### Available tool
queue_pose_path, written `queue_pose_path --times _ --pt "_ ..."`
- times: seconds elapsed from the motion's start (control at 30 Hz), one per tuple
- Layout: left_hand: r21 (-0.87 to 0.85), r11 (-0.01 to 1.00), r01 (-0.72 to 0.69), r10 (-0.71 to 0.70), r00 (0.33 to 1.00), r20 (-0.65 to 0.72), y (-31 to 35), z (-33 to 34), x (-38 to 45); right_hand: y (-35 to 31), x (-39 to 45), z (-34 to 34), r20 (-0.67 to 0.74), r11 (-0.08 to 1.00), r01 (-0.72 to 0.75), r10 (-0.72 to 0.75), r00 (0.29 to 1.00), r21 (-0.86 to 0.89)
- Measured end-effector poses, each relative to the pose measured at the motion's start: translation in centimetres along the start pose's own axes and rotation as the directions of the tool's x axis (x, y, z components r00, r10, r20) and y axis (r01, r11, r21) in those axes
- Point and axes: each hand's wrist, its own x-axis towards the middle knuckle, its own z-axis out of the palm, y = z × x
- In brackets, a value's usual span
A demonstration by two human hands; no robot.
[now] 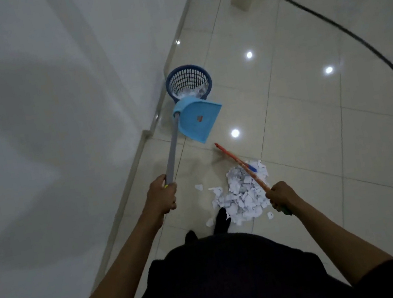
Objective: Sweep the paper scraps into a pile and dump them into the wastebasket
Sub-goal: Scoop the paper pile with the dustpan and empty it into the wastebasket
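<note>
Dustpan (198, 119) is lifted off the floor on its long grey handle, pan hanging just in front of the blue wastebasket (188, 82), which sits against the wall and already has white scraps in the bottom. Left hand (162, 194) is wrapped round the low end of that handle. Right hand (281, 197) is clamped on the orange broom stick (243, 168), which slants across the pile; broom head isn't clearly visible, only a blue bit near the stick at the pile's far edge. Paper scraps (242, 193) are mostly heaped on the tile right by the person's feet, with a few strays just beside the heap on its left and one at the lower right. Pan looks empty apart from a small reddish mark, likely a label. Judgement: mid-cycle, one load seems dumped, most of the heap left to go. Next move needs the pan brought down to the tile with its lip flat against the heap edge, then short broom strokes pushing scraps in, strays gathered first. Risk: light paper spilling over the pan lip on the lift.
</note>
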Motion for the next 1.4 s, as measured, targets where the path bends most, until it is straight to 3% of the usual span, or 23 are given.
queue_pose_path --times 0.27,0.47,0.67,0.8,0.9,0.97,1.1,1.27,1.4 --pt "0.016 0.982 0.187 -0.187 0.982 -0.006 -7.3 -2.1 -1.9 3.1 -4.1 4.6 0.047 0.984 0.103 -0.097 0.994 -0.147" --pt "-0.107 0.942 0.317 -0.327 0.941 -0.084 -11.6 -3.1 -2.9 4.6 -7.5 6.2 0.12 0.99 0.14 -0.135 0.984 -0.033" --pt "-0.225 0.903 0.367 -0.404 0.903 -0.146 -14.5 -5.9 -2.8 6.2 -9.9 6.8 0.257 0.913 -0.105 0.001 0.966 0.393" --pt "-0.242 0.883 0.402 -0.448 0.876 -0.178 -16.1 -6.8 -2.3 7.8 -10.2 6.6 0.399 0.735 -0.341 0.104 0.911 0.586" --pt "-0.265 0.87 0.415 -0.466 0.869 -0.169 -16.7 -6.8 -2.2 8.5 -10.3 5.3 0.48 0.642 -0.447 0.138 0.866 0.622" --pt "-0.286 0.863 0.416 -0.469 0.87 -0.149 -16.9 -6.6 -2.4 8.6 -10.5 4.3 0.467 0.692 -0.432 0.154 0.871 0.579" --pt "-0.302 0.855 0.422 -0.469 0.877 -0.103 -16.8 -6.0 -2.9 8.1 -10.3 3.3 0.301 0.92 -0.258 0.167 0.939 0.296" --pt "-0.29 0.853 0.433 -0.465 0.884 -0.046 -16.3 -4.7 -3.5 7.4 -10.1 3.6 0.199 0.979 -0.151 0.123 0.972 0.134" --pt "-0.269 0.859 0.435 -0.457 0.889 -0.022 -16.1 -3.8 -3.9 7.6 -10.5 3.6 0.19 0.974 -0.102 0.063 0.98 0.2"
